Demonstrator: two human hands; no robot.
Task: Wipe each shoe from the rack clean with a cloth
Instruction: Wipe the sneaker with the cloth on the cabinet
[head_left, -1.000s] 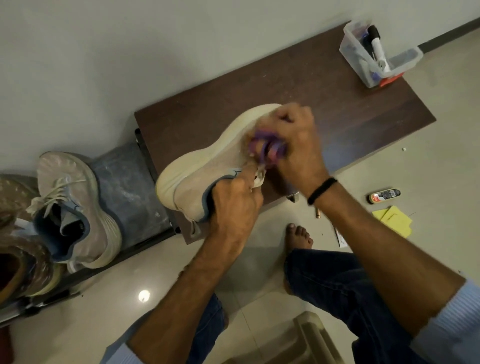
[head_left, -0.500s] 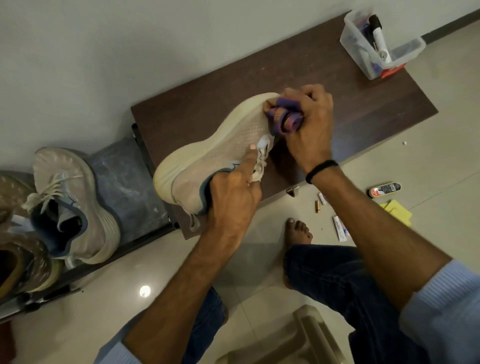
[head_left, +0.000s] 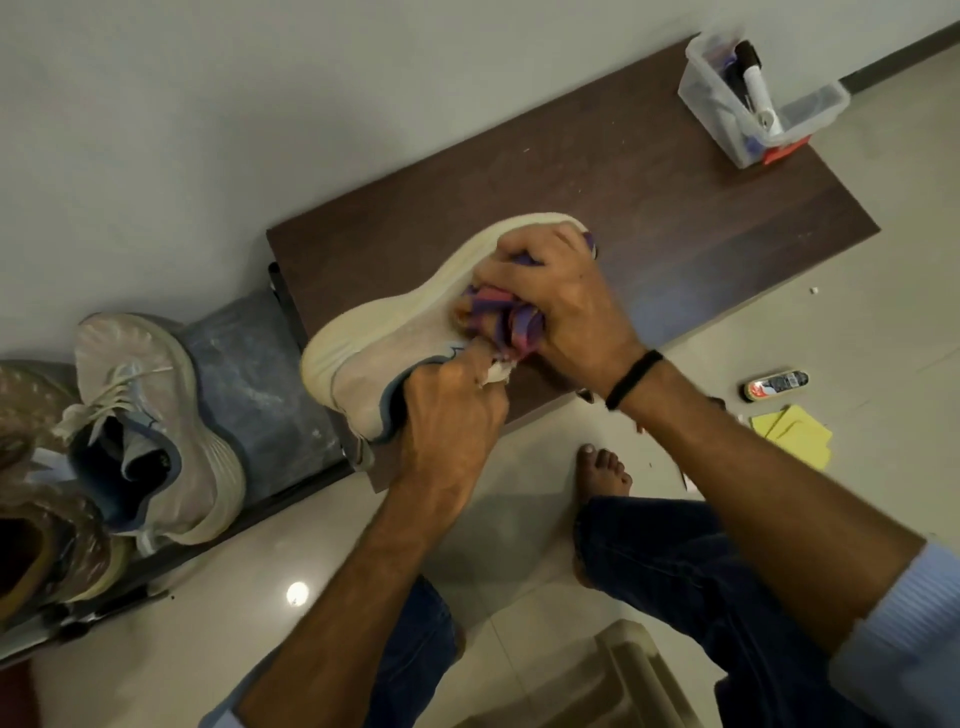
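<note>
One shoe in work: beige sneaker (head_left: 395, 353) on its side across the dark wooden top (head_left: 649, 208), sole toward the wall.
Left hand (head_left: 452, 410): fingers curled round the collar by the laces, steadying the sneaker.
Right hand (head_left: 561, 301): clenched round the bunched purple-pink cloth (head_left: 506, 317), pressing it onto the upper near the laces.
Done: looks mid-wipe on this sneaker's upper; how clean it is can't be told.
Left to do: matching sneaker (head_left: 150, 415) and a brown shoe (head_left: 47, 545) sit on the rack (head_left: 254, 374) at left. Whether either is wiped can't be told; likely the bulk of the job remains.
Change vs 0.5 s back: cloth was up at the toe, now drawn back to mid-upper. Left hand grip unchanged, sneaker barely shifted. Reads as back-and-forth strokes.
</note>
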